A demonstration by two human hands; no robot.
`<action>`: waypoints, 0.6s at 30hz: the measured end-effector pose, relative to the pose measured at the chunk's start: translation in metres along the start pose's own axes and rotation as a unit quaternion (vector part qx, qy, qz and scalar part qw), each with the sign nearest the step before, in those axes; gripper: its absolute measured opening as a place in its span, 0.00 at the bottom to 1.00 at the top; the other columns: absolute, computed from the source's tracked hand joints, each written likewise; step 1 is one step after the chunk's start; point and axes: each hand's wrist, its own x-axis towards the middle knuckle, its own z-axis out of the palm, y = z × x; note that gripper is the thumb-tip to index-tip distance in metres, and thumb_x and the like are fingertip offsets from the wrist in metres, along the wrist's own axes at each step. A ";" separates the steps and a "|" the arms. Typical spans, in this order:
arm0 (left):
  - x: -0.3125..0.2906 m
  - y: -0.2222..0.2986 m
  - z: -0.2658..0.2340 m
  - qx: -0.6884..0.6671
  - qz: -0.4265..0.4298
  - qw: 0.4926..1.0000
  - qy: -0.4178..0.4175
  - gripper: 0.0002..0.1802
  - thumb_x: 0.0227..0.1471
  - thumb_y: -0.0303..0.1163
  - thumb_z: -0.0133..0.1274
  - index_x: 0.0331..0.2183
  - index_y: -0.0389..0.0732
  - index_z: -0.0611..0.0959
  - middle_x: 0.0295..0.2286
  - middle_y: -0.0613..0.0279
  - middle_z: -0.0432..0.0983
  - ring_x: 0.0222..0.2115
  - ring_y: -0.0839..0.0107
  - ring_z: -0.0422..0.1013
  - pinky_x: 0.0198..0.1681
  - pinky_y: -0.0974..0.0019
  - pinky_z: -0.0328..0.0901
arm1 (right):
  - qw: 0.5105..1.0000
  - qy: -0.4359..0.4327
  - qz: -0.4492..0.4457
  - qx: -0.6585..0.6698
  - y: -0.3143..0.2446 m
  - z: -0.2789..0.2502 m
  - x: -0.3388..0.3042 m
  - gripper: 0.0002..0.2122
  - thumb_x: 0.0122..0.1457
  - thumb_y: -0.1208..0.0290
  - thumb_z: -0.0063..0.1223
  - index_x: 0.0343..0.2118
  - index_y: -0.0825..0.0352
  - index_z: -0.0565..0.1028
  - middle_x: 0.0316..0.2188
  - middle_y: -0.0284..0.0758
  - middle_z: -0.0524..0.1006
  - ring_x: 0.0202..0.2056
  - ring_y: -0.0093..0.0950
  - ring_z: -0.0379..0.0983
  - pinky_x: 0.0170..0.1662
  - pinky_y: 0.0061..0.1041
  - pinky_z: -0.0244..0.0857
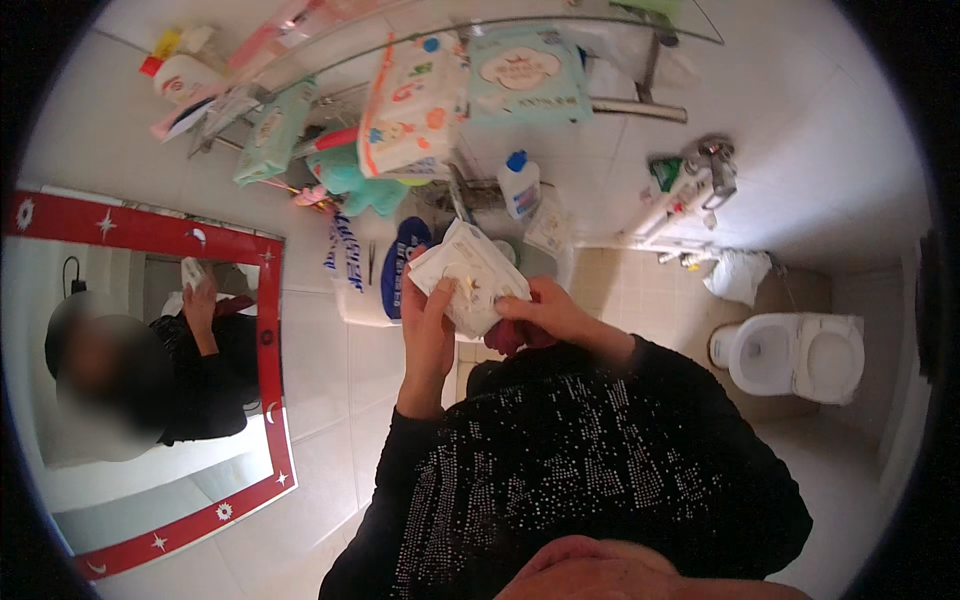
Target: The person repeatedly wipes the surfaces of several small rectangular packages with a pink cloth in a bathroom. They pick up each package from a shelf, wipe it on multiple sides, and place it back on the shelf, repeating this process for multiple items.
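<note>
A soft white packet [475, 268] with a small printed pattern is held up in front of my chest, over the washbasin area. On its left edge my left hand [428, 322] is closed, the thumb lying across the front. My right hand [550, 312] pinches its lower right corner. The fingers behind the packet are hidden. Just below it hangs a dark red cloth-like thing [505, 340], and I cannot tell what it is attached to. Right behind the packet are a dark blue package [405, 262] and a white bottle with a blue cap [520, 188].
A glass shelf [560, 18] crosses the top, with a patterned wipes pack [412, 105] and a green tissue pack [528, 75] near it. On the left hangs a red-framed mirror [268, 335]. A toilet [790, 355] stands at right, below wall pipes [690, 190].
</note>
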 end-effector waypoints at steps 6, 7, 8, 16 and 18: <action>0.041 -0.102 -0.046 0.021 -0.143 0.990 0.001 0.27 0.56 0.24 0.54 0.56 0.35 0.66 0.50 0.54 0.70 0.50 0.64 0.70 0.52 0.60 0.67 | 0.991 0.093 0.067 0.064 0.060 -0.041 0.006 0.21 0.58 0.55 0.60 0.44 0.69 0.78 0.33 0.35 0.80 0.32 0.22 0.75 0.36 0.22 0.69; 0.053 -0.110 -0.043 0.090 -0.133 0.986 -0.034 0.30 0.54 0.25 0.57 0.56 0.34 0.66 0.49 0.54 0.72 0.47 0.64 0.72 0.50 0.64 0.68 | 0.989 0.133 0.053 0.042 0.064 -0.049 0.003 0.20 0.59 0.55 0.58 0.44 0.70 0.77 0.33 0.34 0.79 0.33 0.22 0.75 0.36 0.22 0.69; 0.065 -0.120 -0.038 0.141 -0.121 0.981 -0.051 0.31 0.53 0.26 0.59 0.56 0.34 0.66 0.48 0.53 0.72 0.46 0.64 0.72 0.49 0.64 0.68 | 0.984 0.172 0.040 0.019 0.074 -0.062 0.001 0.20 0.59 0.55 0.57 0.44 0.70 0.77 0.33 0.33 0.79 0.33 0.22 0.75 0.36 0.23 0.70; 0.172 -0.211 -0.002 0.367 0.007 0.910 -0.191 0.31 0.50 0.40 0.61 0.50 0.31 0.72 0.42 0.46 0.75 0.45 0.56 0.72 0.49 0.58 0.66 | 0.958 0.278 -0.005 0.063 0.113 -0.132 0.032 0.17 0.60 0.58 0.56 0.39 0.71 0.78 0.31 0.31 0.78 0.28 0.21 0.74 0.31 0.21 0.69; 0.192 -0.223 0.000 0.445 0.076 0.868 -0.208 0.29 0.52 0.42 0.58 0.48 0.29 0.74 0.43 0.42 0.74 0.45 0.49 0.70 0.51 0.55 0.64 | 0.944 0.323 -0.017 0.059 0.116 -0.139 0.050 0.17 0.59 0.58 0.57 0.36 0.71 0.79 0.28 0.31 0.78 0.26 0.21 0.73 0.29 0.21 0.68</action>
